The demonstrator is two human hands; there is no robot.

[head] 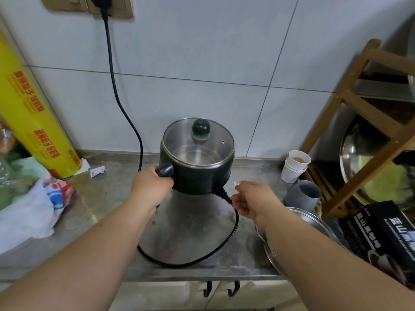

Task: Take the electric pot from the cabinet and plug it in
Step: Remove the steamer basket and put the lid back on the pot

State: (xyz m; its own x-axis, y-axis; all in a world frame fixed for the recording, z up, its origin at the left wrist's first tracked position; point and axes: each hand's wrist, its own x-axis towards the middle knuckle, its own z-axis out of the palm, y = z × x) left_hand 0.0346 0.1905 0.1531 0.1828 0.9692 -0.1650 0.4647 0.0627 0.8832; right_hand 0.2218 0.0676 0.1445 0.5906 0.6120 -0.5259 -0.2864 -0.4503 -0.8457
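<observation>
head view: just the one camera, looking down at a steel bench (107, 198) against a white tiled wall.
electric pot: the black electric pot (197, 173) sat on the bench near the wall, upright, glass lid (197, 140) on with its black knob (201, 127) on top. You could see the shiny inside through the lid.
left hand: the left hand (152, 182) was wrapped round the pot's stubby black handle (166, 169), fingers curled, proper grip.
right hand: the right hand (251, 200) hung just right of the pot's base, fingers loosely spread, right beside the spot where the cord leaves the pot. Couldn't tell if a fingertip actually touched the cord, it didn't look pinched.
cord: the black cord (224, 241) came out of the pot's lower right, looped across the bench toward the front edge, ran back behind the left forearm and climbed the wall.
plug: the plug (101, 2) was seated in the wall socket (125, 6) at top left, a bit blurry.
left side stuff: a big yellow roll of cling film (33, 113) leaned on the wall, with a white plastic bag (29, 212) in front of it.
right side stuff: stacked paper cups (294, 167), a grey cup (303, 195), a wooden rack (359, 104) and a black box (381, 230).
</observation>
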